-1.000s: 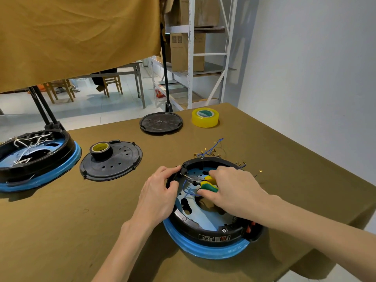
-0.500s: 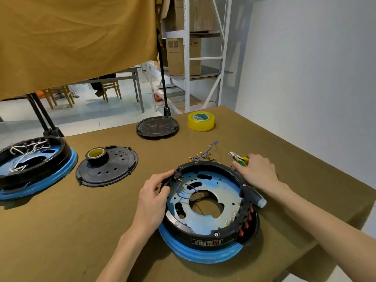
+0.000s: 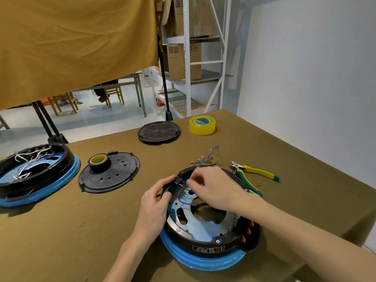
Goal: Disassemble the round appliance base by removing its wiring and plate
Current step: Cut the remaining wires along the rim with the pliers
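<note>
Table: olive-brown cloth under everything I work on; the white wall runs along my right.
Curtain: mustard fabric hanging over the far left edge, cutting off the room behind it.
Shelving: white metal rack with cardboard boxes, past the far end of the table.
Second base: black ring on a blue rim, white wires inside, well apart at far left.
Round appliance base: right in front of me near the table's front edge, blue rim down, black ring up, red tabs on its right side.
Metal plate: silvery-blue disc seated inside the ring, with a big central hole.
Perforated cover: black disc left of my base, carrying a black tape roll with a yellow core.
Ribbed lid: black disc at the far side, beside the yellow tape.
My left hand: curled over the ring's left edge, thumb inside, gripping it.
My right hand: reaches across the ring, hiding its far side; fingertips seem to pinch the blue wire, though motion blur leaves me unsure.
Cutters: yellow-green handles, lying just right of the base, one handle touching the ring.
Loose wires: blue strands with brass terminals, just beyond the ring.
</note>
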`<state>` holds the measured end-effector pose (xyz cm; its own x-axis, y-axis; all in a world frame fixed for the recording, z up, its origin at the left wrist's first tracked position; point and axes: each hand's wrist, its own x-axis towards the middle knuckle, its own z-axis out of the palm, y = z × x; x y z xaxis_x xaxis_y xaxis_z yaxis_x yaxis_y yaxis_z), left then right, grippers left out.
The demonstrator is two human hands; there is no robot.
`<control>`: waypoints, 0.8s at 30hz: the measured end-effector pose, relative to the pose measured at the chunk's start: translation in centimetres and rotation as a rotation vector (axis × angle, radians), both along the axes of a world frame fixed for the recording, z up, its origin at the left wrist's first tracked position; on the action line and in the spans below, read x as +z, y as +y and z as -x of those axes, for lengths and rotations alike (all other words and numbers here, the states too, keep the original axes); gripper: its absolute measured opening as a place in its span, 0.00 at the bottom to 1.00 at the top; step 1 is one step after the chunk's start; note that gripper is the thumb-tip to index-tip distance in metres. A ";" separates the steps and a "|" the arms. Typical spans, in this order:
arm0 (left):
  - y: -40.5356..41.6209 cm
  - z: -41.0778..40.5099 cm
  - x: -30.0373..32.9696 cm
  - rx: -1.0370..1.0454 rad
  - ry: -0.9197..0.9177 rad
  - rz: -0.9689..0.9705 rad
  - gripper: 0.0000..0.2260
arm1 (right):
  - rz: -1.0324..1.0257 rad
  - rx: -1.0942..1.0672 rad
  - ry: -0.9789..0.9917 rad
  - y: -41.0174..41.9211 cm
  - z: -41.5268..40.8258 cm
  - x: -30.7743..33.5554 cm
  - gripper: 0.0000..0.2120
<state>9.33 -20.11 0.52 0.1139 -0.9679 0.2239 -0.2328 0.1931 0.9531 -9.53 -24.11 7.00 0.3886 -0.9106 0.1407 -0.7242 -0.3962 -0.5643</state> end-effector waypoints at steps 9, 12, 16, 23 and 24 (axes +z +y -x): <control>-0.4 -0.3 -0.4 -0.003 0.018 -0.004 0.20 | -0.044 -0.147 0.206 0.0 -3.1 -0.5 0.19; -0.5 -0.3 -0.4 -0.008 0.014 -0.005 0.21 | -0.069 -0.157 0.283 0.1 -3.6 -1.3 0.21; -0.5 -0.3 -0.3 -0.006 0.005 -0.019 0.21 | -0.058 -0.128 0.223 0.4 -2.8 -1.2 0.16; -0.3 -0.3 0.0 0.013 -0.023 -0.039 0.21 | -0.113 -0.096 0.153 -0.4 -2.7 0.0 0.08; -0.2 -0.3 0.0 0.014 -0.024 -0.039 0.21 | -0.147 -0.076 0.137 -0.6 -2.7 0.1 0.08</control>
